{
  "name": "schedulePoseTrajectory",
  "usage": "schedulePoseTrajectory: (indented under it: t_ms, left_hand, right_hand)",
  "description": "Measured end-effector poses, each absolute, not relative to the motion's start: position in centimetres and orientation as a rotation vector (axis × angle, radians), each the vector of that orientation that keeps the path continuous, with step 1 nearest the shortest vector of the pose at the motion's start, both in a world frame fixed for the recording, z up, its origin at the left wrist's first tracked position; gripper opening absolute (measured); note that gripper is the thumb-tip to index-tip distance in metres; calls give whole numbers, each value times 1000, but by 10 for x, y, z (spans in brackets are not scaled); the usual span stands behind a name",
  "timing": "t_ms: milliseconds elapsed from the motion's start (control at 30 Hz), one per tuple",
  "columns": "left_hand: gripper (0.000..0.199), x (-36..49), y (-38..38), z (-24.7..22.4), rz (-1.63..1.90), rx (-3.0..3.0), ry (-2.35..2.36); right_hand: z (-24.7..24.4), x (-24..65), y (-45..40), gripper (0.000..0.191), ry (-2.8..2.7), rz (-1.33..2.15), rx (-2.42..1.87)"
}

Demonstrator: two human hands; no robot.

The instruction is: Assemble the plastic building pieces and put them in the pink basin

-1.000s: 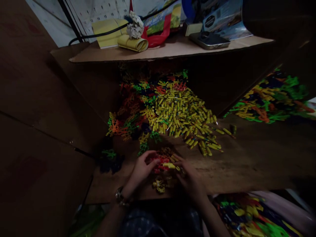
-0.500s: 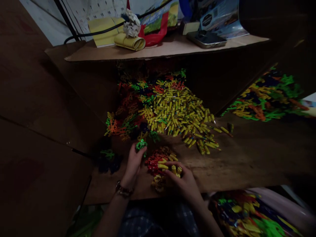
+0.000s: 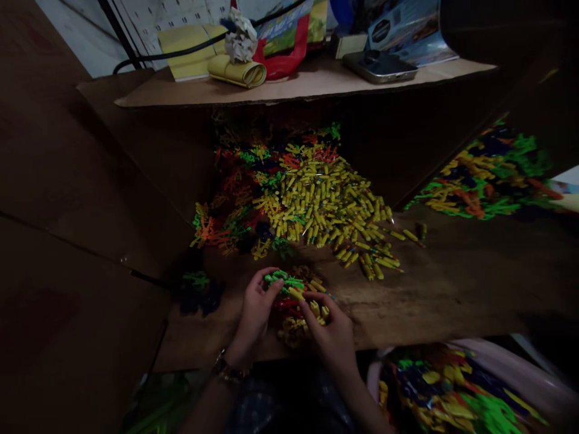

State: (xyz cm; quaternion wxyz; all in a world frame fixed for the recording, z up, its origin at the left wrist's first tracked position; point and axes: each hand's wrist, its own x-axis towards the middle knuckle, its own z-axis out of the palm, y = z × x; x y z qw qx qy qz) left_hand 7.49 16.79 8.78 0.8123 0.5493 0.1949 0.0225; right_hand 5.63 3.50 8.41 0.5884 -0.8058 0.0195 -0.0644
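l hand (image 3: pixel 256 301) pinches the green toy (image 3: pixel 293 281) over the table (image 3: pixel 452 289); r hand (image 3: pixel 333 328) pinches a yellow stick (image 3: pixel 296 293) just by it, w/ spare sticks (image 3: pixel 315 309) tucked in its fingers. too dark to tell if toy & stick touch. best pinch soft so no spares drop.

Bare bench (image 3: pixel 452 283) gave open room to the right of the right hand (image 3: pixel 335 328). Straight ahead, the heap of yellow sticks (image 3: pixel 325 205) blocked the way, with a cardboard shelf (image 3: pixel 312 90) above; a cardboard wall (image 3: pixel 136 157) barred the left.
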Motion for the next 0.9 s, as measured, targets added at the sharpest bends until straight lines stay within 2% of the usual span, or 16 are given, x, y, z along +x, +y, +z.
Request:
schedulePoseTrajectory:
  t_ms: [200, 467, 667, 900]
  left_hand:
    - [40, 70, 167, 81, 88, 1274, 370]
    - [23, 52, 159, 96, 203, 1545, 266]
    - [21, 49, 161, 91, 173, 1539, 220]
    - [19, 46, 158, 97, 265, 1542, 222]
  right_hand:
    - [90, 53, 28, 25, 36, -245, -1957]
    - [96, 55, 23, 33, 140, -74, -1901]
    - [96, 53, 25, 35, 165, 73, -1784]
    - [103, 47, 25, 36, 193, -8, -1862]
